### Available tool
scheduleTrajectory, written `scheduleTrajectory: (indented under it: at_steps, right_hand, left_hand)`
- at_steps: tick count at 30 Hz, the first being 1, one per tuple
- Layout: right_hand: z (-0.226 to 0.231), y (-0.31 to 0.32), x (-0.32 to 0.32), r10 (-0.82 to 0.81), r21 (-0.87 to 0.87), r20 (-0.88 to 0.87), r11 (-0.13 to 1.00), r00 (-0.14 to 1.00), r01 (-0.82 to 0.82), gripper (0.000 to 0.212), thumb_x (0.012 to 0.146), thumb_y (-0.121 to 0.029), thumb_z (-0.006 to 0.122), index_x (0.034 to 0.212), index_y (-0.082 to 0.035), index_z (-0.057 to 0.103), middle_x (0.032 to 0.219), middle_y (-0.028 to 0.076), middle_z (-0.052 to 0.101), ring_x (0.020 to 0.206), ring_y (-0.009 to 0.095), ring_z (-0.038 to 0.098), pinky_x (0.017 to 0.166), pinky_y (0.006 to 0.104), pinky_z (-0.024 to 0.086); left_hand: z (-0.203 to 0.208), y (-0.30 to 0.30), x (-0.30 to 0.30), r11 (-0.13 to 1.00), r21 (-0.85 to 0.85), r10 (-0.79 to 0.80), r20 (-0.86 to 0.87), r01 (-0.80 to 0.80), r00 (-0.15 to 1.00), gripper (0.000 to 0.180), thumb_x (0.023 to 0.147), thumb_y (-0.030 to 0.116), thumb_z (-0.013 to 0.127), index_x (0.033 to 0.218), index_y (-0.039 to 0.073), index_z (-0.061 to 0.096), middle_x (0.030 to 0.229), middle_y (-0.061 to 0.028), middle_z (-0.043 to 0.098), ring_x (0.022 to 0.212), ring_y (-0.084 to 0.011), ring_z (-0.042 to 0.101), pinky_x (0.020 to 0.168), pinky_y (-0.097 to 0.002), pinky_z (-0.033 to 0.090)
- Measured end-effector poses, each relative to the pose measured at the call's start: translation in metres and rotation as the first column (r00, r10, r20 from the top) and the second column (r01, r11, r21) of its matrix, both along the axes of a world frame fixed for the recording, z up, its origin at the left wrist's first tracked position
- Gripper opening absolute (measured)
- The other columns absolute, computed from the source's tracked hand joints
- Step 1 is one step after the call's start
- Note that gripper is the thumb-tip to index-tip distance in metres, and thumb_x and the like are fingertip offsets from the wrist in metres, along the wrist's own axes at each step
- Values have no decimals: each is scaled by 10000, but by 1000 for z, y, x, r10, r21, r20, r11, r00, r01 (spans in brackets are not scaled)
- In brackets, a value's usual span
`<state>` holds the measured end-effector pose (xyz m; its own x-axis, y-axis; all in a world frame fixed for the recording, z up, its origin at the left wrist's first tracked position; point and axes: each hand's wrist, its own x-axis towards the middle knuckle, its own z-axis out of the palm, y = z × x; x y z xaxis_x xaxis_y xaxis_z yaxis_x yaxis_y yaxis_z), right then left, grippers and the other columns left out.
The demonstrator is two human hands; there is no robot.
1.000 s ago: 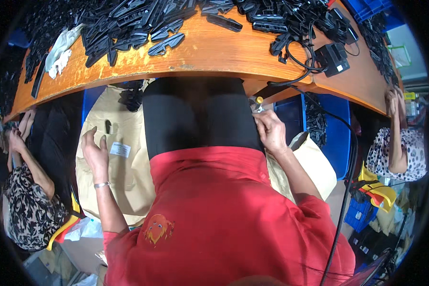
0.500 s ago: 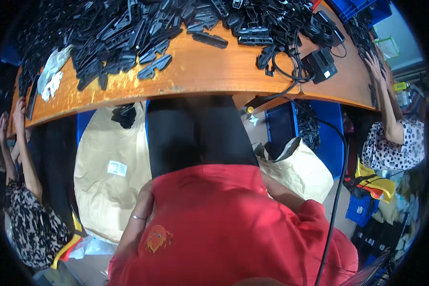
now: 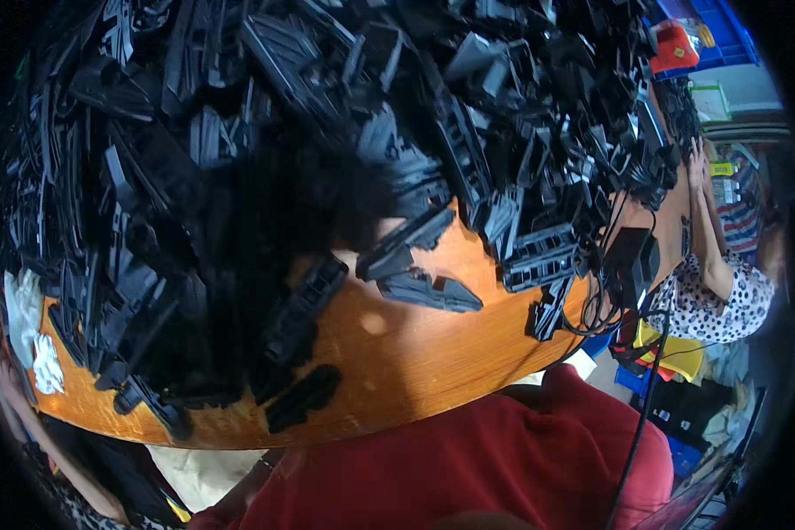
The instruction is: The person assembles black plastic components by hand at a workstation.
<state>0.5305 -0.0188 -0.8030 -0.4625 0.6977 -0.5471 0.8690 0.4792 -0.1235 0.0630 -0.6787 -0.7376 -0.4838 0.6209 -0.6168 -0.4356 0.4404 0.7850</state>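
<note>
Neither of my hands shows. My left forearm (image 3: pixel 249 488) runs beneath the table's near edge, and the hand beyond its wristband is hidden. My right arm is covered by the red sleeve (image 3: pixel 583 420), with its hand out of sight. Close in front of me lies a heap of black plastic parts (image 3: pixel 300 71) on the wooden table (image 3: pixel 389 353). Nearest the edge are a loose dark part (image 3: pixel 305 397) and a grey-black bracket-like part (image 3: pixel 428 290). A dark shadow covers the middle of the heap.
White gloves (image 3: pixel 28 322) lie at the table's left end. A black box-shaped device (image 3: pixel 632 265) with looped cable stands at the right. A co-worker's raised arms (image 3: pixel 707 212) are at the far right, another's arm (image 3: pixel 53 450) at the left. A red container (image 3: pixel 674 46) sits at the back right.
I have leaned forward, so the table and heap now fill much more of the picture. My lap and most of the paper sacks are now hidden under the table edge.
</note>
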Motion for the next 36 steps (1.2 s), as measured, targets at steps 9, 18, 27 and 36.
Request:
scheduleTrajectory:
  at_steps: [9,18,27,36]
  right_hand:
    - [-85,-158,-286,195,-72,49,979,980,-191,434,1061,-391,633,1177,-8,802,1066,184,813,985,270,760,912,412,573]
    - [7,-163,-229,-195,-212,-599,974,777,81,224,1048,-117,656,1098,63,779,1081,220,823,882,294,804,804,398,604]
    - [314,-205,-281,613,477,-737,771,287,-421,314,911,61,714,1205,-40,750,985,134,749,815,332,751,700,393,622]
    - [371,-178,-355,486,495,-813,867,321,-58,297,969,23,751,1255,-55,732,1107,154,708,919,397,745,760,443,622]
  left_hand:
    - [41,74,-58,933,-55,359,213,-355,909,511,1194,369,477,1475,-14,667,1411,-144,743,1341,-251,668,1152,-397,523]
    - [65,44,-6,828,180,560,-217,-532,799,401,1162,146,540,1500,-61,600,1541,-149,638,1383,-212,614,1198,-374,483]
    - [290,170,-61,986,165,164,-985,-11,-49,350,997,2,742,1344,-29,706,1305,-189,724,1228,-352,688,1105,-420,512]
    - [286,245,-101,1000,11,12,-993,6,-120,281,950,8,788,1228,9,746,1152,-167,735,1073,-356,694,942,-432,544]
